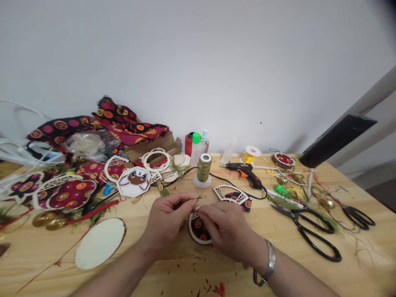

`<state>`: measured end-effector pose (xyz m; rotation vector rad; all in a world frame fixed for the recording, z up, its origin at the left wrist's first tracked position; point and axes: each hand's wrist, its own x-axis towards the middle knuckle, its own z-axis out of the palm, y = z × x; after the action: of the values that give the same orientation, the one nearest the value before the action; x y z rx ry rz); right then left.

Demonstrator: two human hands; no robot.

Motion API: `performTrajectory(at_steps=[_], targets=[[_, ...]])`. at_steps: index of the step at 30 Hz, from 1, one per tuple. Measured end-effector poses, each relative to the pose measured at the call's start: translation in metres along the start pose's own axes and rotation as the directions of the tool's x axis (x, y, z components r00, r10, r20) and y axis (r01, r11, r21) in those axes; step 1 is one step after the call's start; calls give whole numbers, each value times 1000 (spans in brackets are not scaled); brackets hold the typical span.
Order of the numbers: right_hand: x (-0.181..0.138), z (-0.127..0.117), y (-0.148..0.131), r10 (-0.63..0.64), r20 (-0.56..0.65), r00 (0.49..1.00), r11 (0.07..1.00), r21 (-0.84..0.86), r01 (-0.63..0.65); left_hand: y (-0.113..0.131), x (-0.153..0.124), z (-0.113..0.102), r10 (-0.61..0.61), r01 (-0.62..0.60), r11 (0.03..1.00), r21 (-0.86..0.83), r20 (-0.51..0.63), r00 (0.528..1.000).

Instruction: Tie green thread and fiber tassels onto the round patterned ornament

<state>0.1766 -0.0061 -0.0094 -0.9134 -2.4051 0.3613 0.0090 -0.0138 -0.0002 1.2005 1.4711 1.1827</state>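
Observation:
My left hand (167,220) and my right hand (225,229) meet at the middle of the wooden table (355,264). Both are pinched together over a small round ornament (198,229) with dark fabric and red and orange dots. Between the fingertips sits a thin olive thread or tassel bit (198,199). My right hand partly covers the ornament. A silver bracelet (268,264) circles my right wrist. An olive thread spool (204,168) stands just beyond the hands.
Large black scissors (312,233) lie at the right, a second pair (359,216) farther right. A black and orange glue gun (246,171), a fan-shaped wooden piece (232,194), glue bottles (198,146), a white oval plaque (99,242), patterned fabric (123,121) and several wooden ornaments surround the hands.

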Motion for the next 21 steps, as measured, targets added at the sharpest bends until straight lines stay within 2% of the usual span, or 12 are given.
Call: performTrajectory(at_steps=[5, 8, 11, 14, 16, 18, 21], targets=[[-1, -2, 0, -87, -7, 996, 994, -74, 86, 0, -2, 2, 43, -42, 997, 64, -13, 999], [-1, -3, 0, -143, -5, 990, 975, -174, 140, -1, -1, 2, 75, -75, 990, 121, 5, 997], [-1, -5, -1, -214, -4, 977, 923, -329, 201, -3, 0, 1, 148, -161, 966, 204, 77, 986], [-2, -11, 0, -263, 9, 965, 879, -409, 243, -5, 2, -1, 226, -279, 927, 251, 219, 949], [-1, -13, 3, -269, -5, 963, 892, -378, 248, -5, 1, -2, 244, -326, 916, 234, 321, 915], [1, -13, 8, -220, -75, 973, 943, -272, 192, -5, 1, -2, 230, -320, 931, 173, 401, 887], [6, -10, 16, -25, -184, 983, 1000, 9, 27, -3, 0, -3, 160, -204, 977, 65, 412, 897]])
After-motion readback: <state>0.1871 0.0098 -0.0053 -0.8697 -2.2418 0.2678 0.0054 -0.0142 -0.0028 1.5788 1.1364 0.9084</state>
